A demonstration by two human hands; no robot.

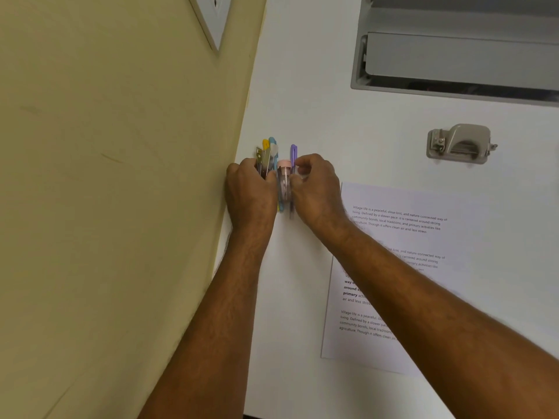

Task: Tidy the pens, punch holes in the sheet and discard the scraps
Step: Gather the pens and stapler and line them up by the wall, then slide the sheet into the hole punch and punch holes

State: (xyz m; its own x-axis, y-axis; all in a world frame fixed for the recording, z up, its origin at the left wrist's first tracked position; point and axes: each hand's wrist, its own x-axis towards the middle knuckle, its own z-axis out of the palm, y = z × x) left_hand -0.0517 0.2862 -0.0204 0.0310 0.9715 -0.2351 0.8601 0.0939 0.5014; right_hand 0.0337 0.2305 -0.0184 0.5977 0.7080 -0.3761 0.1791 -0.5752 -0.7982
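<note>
Glossy plastic pens [284,176], matt paper sheet [402,267], smooth white table [317,101]

Two bare forearms enter the view from the bottom edge. No sleeve, glove, watch, band or ring is visible on either arm. Fine hair covers both forearms. The left hand [249,189] and the right hand [316,189] are bare, with knuckles and tendons showing on their backs. The fingertips are largely hidden.

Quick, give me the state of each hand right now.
Left hand: closed around the bundle of pens by the wall.
Right hand: fingers curled, pinching the purple pen beside the pink-capped pen.
</note>
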